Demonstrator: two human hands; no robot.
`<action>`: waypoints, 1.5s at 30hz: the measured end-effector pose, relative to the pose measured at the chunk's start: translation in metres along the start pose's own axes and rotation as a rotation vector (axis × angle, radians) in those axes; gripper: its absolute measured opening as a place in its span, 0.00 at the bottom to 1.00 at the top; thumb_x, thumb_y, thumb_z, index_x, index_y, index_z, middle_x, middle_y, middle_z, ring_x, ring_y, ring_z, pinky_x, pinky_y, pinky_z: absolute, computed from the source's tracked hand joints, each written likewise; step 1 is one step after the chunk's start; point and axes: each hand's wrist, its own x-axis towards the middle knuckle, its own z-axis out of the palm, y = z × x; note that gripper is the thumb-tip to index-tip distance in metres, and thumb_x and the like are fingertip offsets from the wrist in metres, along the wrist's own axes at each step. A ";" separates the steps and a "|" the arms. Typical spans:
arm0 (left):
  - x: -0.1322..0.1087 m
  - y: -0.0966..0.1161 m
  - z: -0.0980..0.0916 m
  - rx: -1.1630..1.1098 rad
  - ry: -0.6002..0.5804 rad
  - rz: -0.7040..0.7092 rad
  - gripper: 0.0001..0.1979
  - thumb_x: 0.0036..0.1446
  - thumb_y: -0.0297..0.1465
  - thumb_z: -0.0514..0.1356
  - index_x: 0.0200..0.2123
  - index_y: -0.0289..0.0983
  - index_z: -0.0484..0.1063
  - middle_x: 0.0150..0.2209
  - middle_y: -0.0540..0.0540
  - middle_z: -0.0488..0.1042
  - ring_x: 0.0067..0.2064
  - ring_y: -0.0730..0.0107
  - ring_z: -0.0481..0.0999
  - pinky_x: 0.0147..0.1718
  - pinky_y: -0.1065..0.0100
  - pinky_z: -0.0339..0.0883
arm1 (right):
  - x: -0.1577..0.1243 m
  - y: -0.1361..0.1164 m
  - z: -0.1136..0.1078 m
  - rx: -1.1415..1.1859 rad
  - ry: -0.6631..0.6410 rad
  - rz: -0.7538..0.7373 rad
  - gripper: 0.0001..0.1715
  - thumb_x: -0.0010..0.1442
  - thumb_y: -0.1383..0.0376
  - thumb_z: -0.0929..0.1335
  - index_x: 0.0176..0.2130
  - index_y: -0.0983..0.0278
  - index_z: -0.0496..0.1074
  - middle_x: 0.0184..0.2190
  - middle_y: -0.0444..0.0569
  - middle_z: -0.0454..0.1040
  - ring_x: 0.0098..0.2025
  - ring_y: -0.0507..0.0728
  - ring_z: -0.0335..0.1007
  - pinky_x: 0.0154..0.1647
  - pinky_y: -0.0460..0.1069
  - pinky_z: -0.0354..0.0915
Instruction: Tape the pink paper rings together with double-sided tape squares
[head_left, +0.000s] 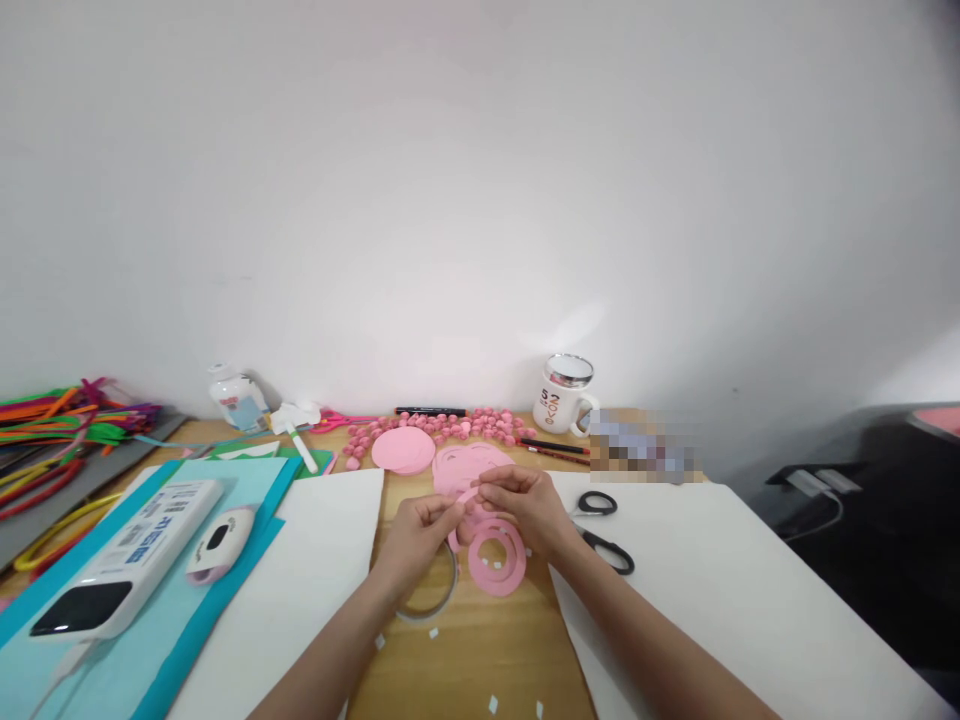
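Note:
My left hand (424,535) and my right hand (525,505) meet near the middle of the wooden table, fingers pinched on a small pink paper piece (470,498) between them. Just below hangs or lies a pink paper ring (496,578), with small white bits around it. Partly under my left hand is a roll of tape (450,592). Behind my hands lie pink paper cutouts (469,460), and to their left a stack of pink paper discs (403,450). Many small pink rolled pieces (442,428) are spread farther back.
Black-handled scissors (609,552) rest on the right white sheet (675,580). A white mug (564,395), pens (555,446) and a white bottle (237,398) stand or lie near the wall. At left are a power bank (161,535), a white device (223,542) and colourful pipe cleaners (71,430).

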 end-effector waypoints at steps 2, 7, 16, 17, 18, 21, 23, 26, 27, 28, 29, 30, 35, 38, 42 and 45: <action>0.000 0.000 -0.001 0.003 0.002 0.004 0.17 0.48 0.41 0.58 0.20 0.32 0.72 0.18 0.48 0.71 0.21 0.74 0.66 0.23 0.74 0.61 | 0.001 0.000 -0.001 -0.013 0.013 0.006 0.17 0.35 0.61 0.75 0.27 0.66 0.73 0.22 0.46 0.75 0.24 0.52 0.70 0.29 0.48 0.68; 0.001 -0.001 0.000 0.002 -0.001 -0.012 0.17 0.48 0.41 0.58 0.19 0.32 0.71 0.19 0.48 0.71 0.19 0.75 0.66 0.21 0.74 0.60 | 0.001 0.001 -0.001 -0.035 0.012 -0.010 0.16 0.35 0.61 0.75 0.25 0.66 0.72 0.19 0.44 0.72 0.22 0.50 0.67 0.25 0.46 0.65; 0.000 0.001 0.001 -0.027 0.004 -0.010 0.16 0.47 0.40 0.59 0.21 0.32 0.72 0.19 0.48 0.72 0.21 0.75 0.66 0.22 0.74 0.60 | 0.001 0.001 -0.002 -0.031 -0.025 0.016 0.11 0.36 0.63 0.75 0.23 0.66 0.74 0.18 0.43 0.72 0.21 0.48 0.64 0.26 0.45 0.62; 0.000 0.000 0.000 -0.027 0.001 -0.005 0.16 0.47 0.40 0.59 0.21 0.32 0.72 0.19 0.48 0.72 0.20 0.75 0.66 0.22 0.74 0.60 | 0.002 0.002 -0.002 -0.013 -0.032 0.029 0.11 0.36 0.63 0.75 0.23 0.66 0.74 0.19 0.43 0.72 0.22 0.49 0.65 0.27 0.45 0.63; 0.001 0.000 0.000 -0.029 -0.003 0.000 0.16 0.48 0.40 0.59 0.20 0.32 0.72 0.19 0.48 0.72 0.20 0.75 0.66 0.22 0.73 0.60 | 0.001 0.002 -0.002 0.008 -0.040 0.041 0.12 0.37 0.63 0.75 0.25 0.66 0.75 0.20 0.44 0.73 0.23 0.49 0.66 0.28 0.45 0.63; 0.001 -0.001 -0.001 -0.033 0.005 0.004 0.16 0.49 0.39 0.57 0.20 0.32 0.71 0.20 0.48 0.71 0.21 0.75 0.66 0.24 0.73 0.61 | 0.000 0.003 -0.001 0.065 -0.089 0.077 0.14 0.38 0.63 0.74 0.29 0.66 0.75 0.25 0.46 0.75 0.27 0.51 0.70 0.32 0.46 0.64; 0.001 0.000 -0.001 -0.030 0.013 0.001 0.15 0.50 0.38 0.58 0.21 0.32 0.72 0.20 0.48 0.71 0.22 0.75 0.66 0.25 0.73 0.61 | -0.001 0.003 -0.001 0.072 -0.125 0.092 0.14 0.40 0.63 0.74 0.30 0.66 0.75 0.26 0.47 0.76 0.28 0.52 0.71 0.32 0.47 0.65; 0.000 -0.001 -0.001 -0.032 0.005 0.004 0.13 0.50 0.37 0.58 0.25 0.31 0.73 0.20 0.48 0.71 0.23 0.74 0.67 0.25 0.73 0.61 | -0.001 0.002 -0.001 0.037 -0.124 0.072 0.14 0.40 0.64 0.74 0.30 0.67 0.75 0.25 0.47 0.76 0.26 0.51 0.70 0.31 0.46 0.65; 0.000 -0.001 -0.001 -0.035 -0.003 0.001 0.12 0.50 0.36 0.58 0.26 0.32 0.73 0.20 0.48 0.71 0.23 0.75 0.67 0.25 0.73 0.61 | -0.001 0.002 -0.001 0.028 -0.112 0.056 0.14 0.40 0.64 0.74 0.30 0.67 0.74 0.24 0.47 0.76 0.25 0.50 0.70 0.30 0.45 0.65; 0.000 -0.001 -0.001 -0.036 -0.012 -0.004 0.12 0.50 0.36 0.58 0.27 0.32 0.73 0.20 0.49 0.71 0.22 0.75 0.67 0.25 0.73 0.61 | 0.000 0.002 -0.002 0.023 -0.102 0.041 0.15 0.39 0.64 0.74 0.30 0.67 0.74 0.24 0.47 0.76 0.25 0.50 0.70 0.30 0.45 0.65; 0.000 -0.001 0.000 -0.035 -0.021 -0.012 0.12 0.50 0.36 0.58 0.28 0.32 0.73 0.20 0.49 0.71 0.21 0.75 0.66 0.24 0.73 0.60 | 0.000 0.002 -0.002 0.021 -0.096 0.031 0.15 0.38 0.64 0.74 0.30 0.67 0.73 0.24 0.46 0.75 0.25 0.50 0.69 0.30 0.45 0.65; 0.000 -0.001 0.000 -0.028 -0.027 -0.019 0.12 0.50 0.37 0.58 0.29 0.32 0.73 0.19 0.49 0.71 0.20 0.76 0.66 0.23 0.74 0.60 | 0.001 0.003 -0.002 0.021 -0.093 0.027 0.16 0.38 0.63 0.74 0.30 0.67 0.73 0.23 0.46 0.75 0.25 0.50 0.70 0.30 0.46 0.65; 0.000 0.002 0.001 0.042 -0.010 -0.016 0.13 0.49 0.37 0.58 0.26 0.32 0.73 0.21 0.48 0.73 0.23 0.74 0.70 0.24 0.74 0.60 | -0.001 0.003 0.000 -0.056 -0.098 0.033 0.16 0.35 0.62 0.75 0.26 0.67 0.72 0.21 0.44 0.74 0.21 0.49 0.67 0.24 0.44 0.63; 0.000 0.004 0.002 0.039 -0.002 -0.006 0.13 0.49 0.38 0.58 0.24 0.32 0.73 0.21 0.47 0.73 0.25 0.73 0.70 0.26 0.74 0.61 | -0.002 0.002 0.003 -0.109 -0.120 0.011 0.16 0.35 0.61 0.75 0.24 0.68 0.71 0.19 0.43 0.72 0.20 0.48 0.65 0.23 0.44 0.62; 0.000 0.002 0.002 0.027 0.002 -0.009 0.13 0.49 0.38 0.58 0.25 0.33 0.72 0.19 0.48 0.73 0.22 0.72 0.70 0.25 0.73 0.61 | -0.003 0.003 0.005 -0.163 -0.147 -0.018 0.19 0.32 0.59 0.75 0.23 0.67 0.69 0.18 0.42 0.70 0.19 0.48 0.64 0.22 0.44 0.62; 0.000 0.000 0.000 0.054 -0.009 0.003 0.14 0.50 0.38 0.57 0.22 0.33 0.70 0.18 0.47 0.74 0.20 0.73 0.69 0.23 0.73 0.59 | -0.004 0.005 0.007 -0.205 -0.170 -0.063 0.20 0.32 0.60 0.76 0.24 0.67 0.67 0.19 0.41 0.69 0.20 0.48 0.63 0.22 0.43 0.61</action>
